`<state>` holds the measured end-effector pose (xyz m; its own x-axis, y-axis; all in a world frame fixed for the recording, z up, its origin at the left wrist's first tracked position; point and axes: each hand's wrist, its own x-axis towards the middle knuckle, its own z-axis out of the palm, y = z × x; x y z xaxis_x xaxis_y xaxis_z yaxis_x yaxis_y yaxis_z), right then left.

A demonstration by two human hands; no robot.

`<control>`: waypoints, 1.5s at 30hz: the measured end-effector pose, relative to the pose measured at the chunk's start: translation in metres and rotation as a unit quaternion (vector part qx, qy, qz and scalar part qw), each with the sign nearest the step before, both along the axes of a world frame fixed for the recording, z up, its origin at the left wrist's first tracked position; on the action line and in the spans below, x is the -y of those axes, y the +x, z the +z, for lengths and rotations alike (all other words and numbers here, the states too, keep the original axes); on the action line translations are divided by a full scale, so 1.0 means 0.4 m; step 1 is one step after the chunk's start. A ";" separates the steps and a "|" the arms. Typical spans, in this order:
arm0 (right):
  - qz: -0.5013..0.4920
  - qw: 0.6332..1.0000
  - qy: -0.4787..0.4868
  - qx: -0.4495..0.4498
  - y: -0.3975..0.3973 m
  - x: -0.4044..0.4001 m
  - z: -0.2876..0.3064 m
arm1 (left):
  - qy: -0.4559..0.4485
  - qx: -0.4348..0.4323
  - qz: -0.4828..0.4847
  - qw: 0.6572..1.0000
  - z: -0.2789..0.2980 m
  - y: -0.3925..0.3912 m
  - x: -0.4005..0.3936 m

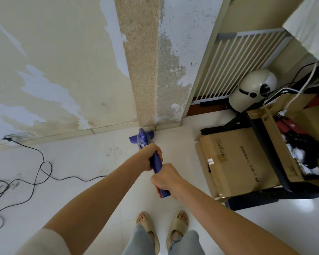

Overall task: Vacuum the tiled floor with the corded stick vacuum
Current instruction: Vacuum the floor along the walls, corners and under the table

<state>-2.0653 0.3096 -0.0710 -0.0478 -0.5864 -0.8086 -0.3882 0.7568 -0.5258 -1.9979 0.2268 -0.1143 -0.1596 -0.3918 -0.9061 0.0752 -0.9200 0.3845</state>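
Purple stick vacuum point(156, 162) runs straight ahead, head point(142, 137) against the skirting point(63, 137); left hand point(151, 159) grips farther along the handle, right hand point(166, 178) nearer, both clamped.

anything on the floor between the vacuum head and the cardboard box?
No. In the head view, only bare white tile separates the vacuum head at the baseboard from the flattened cardboard box to its right.
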 end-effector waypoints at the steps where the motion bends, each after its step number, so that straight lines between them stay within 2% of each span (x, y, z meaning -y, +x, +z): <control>1: -0.003 1.000 0.001 0.007 0.015 0.011 -0.004 | -0.001 0.002 -0.003 1.000 -0.004 0.015 0.011; 18: 0.003 1.000 0.018 -0.016 0.072 0.047 -0.005 | 0.007 -0.022 0.004 1.000 -0.012 0.072 0.040; 24: 0.012 0.999 0.004 -0.047 -0.002 0.003 0.019 | 0.004 -0.043 -0.006 0.999 -0.010 -0.002 0.004; 30: -0.030 0.998 -0.008 -0.057 -0.072 -0.040 0.093 | 0.007 -0.052 -0.080 0.995 0.039 -0.086 -0.025; 37: -0.084 0.994 -0.013 -0.068 -0.176 -0.062 0.103 | 0.001 -0.049 -0.135 0.990 0.056 -0.219 -0.039; 45: -0.060 0.996 -0.027 -0.063 -0.335 0.016 0.048 | -0.013 -0.017 -0.095 0.995 0.041 -0.369 0.039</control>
